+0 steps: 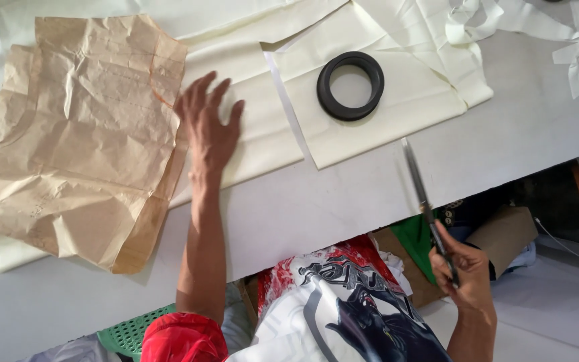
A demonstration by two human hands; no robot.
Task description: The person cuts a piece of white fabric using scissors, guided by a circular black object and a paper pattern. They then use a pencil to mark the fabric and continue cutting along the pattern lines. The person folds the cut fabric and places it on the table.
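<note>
a left hand (pixel 208 127) is spread flat on cream fabric (pixel 263 127) just beside a crumpled brown paper pattern (pixel 75 134). closed scissors (pixel 423 201) are held by the right hand (pixel 464 268) off the white table's (pixel 343 208) edge. a black ring (pixel 350 86) is laid on the fabric nearby.

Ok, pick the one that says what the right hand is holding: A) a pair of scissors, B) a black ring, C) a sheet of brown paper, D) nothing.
A: the right hand grips the scissors by the handle, blades pointing up over the table edge, while the black ring lies apart on the cream cloth.
</note>
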